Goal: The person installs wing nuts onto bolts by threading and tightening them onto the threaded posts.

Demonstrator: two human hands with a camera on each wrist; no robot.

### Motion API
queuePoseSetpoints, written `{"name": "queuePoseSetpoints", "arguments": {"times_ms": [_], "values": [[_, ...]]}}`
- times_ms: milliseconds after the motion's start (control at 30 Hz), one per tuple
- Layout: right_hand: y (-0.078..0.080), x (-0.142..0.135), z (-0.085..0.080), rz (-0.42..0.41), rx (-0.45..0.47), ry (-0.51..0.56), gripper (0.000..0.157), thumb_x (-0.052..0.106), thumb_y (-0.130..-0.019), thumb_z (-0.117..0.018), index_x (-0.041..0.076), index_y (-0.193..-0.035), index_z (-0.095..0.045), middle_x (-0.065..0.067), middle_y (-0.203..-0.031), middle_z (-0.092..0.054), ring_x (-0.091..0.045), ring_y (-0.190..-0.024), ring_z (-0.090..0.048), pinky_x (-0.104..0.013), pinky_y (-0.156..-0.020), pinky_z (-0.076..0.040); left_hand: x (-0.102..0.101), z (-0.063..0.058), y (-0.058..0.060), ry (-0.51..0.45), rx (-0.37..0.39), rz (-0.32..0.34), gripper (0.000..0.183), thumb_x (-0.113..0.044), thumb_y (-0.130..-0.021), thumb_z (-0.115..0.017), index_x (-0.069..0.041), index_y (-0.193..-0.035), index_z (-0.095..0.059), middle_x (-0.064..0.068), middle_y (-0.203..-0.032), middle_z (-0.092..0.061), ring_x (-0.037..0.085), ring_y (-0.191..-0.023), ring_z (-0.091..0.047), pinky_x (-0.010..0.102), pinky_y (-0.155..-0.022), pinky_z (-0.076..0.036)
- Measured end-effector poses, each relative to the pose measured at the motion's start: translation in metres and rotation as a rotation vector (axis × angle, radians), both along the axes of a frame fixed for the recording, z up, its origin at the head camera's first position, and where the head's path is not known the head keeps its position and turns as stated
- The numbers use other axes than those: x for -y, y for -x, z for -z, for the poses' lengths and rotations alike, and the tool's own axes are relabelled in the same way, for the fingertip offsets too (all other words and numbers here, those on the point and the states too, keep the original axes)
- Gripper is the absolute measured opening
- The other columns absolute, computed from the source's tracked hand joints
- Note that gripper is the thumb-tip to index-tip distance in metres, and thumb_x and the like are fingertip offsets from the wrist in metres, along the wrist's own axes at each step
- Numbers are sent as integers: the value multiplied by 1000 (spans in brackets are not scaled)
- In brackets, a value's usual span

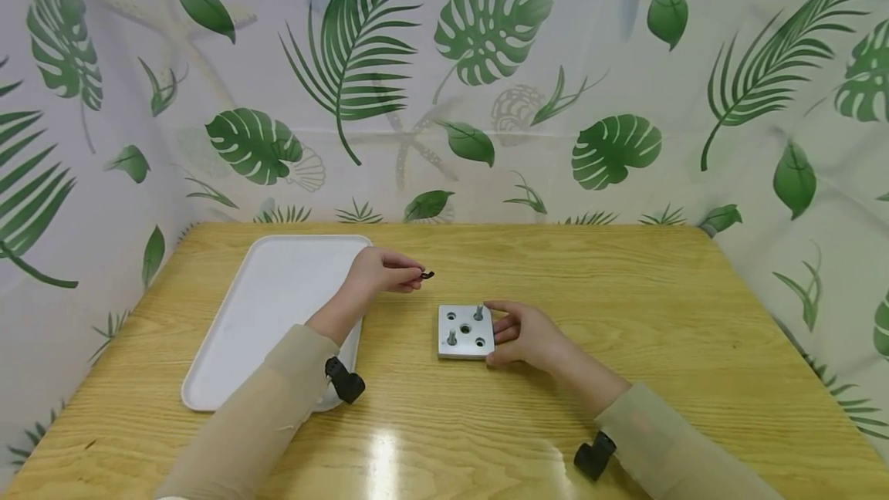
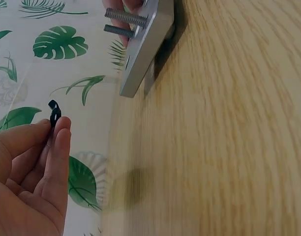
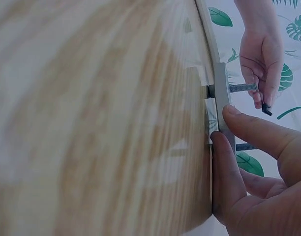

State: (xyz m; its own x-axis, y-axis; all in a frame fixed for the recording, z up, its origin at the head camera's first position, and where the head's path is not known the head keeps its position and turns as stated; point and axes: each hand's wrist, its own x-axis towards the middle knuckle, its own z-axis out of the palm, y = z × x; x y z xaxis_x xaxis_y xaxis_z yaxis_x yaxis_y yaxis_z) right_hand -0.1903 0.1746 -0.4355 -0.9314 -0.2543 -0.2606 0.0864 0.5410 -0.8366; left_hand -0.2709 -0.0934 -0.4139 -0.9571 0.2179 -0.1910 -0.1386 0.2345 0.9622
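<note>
- Pinching a small bent black part (image 1: 427, 275) between thumb and fingertips, the left hand (image 1: 382, 270) hangs above the wood-grained table (image 1: 625, 276), its forearm slanting in from the near left.
- The right hand (image 1: 528, 334) reaches in from the near right and grips the right side of a square metal plate (image 1: 464, 346), one finger at the far corner, the thumb at the near corner, other fingers bent between.
- The plate sits near the table's middle, to the near right of the black part and apart from it. A threaded bolt (image 1: 478, 313) stands upright at its far right corner, a second bolt (image 1: 451, 337) at its near left; holes show at the centre and the other two corners.
- A white rectangular tray (image 1: 278, 292) with rounded corners lies on the left, partly hidden by the left forearm.
- Both arms wear beige sleeves (image 1: 236, 415) with a black wrist camera (image 1: 345, 380) on each.
- Glare whitens the table's near side.
- White cloth (image 1: 410, 195) printed with green leaves hangs at the far side, left and right.
</note>
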Motion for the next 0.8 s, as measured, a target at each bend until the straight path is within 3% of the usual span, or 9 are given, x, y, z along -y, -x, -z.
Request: {"name": "queuePoseSetpoints", "arguments": {"times_ms": [367,800], "values": [[1,2,-3,-5,-3,-29,91,-6,-77,-91,-4,-156,-46,-23,-121,-69,-25,-105,-72,-29,-85,-62,-33,6,-1,18,-47,86,17,0,-99,-72,9,-113,-77,26,-106,-79,8,-71,-74,42,-87,-66],[2,1,-3,-10,-1,-31,92,-5,-78,-91,-4,-157,-45,-23,-122,-68,-25,-106,-72,-31,-86,-62,-53,9,-8,3,-17,131,16,-1,-99,-72,7,-112,-77,23,-105,-80,10,-76,-76,30,-79,-67]]}}
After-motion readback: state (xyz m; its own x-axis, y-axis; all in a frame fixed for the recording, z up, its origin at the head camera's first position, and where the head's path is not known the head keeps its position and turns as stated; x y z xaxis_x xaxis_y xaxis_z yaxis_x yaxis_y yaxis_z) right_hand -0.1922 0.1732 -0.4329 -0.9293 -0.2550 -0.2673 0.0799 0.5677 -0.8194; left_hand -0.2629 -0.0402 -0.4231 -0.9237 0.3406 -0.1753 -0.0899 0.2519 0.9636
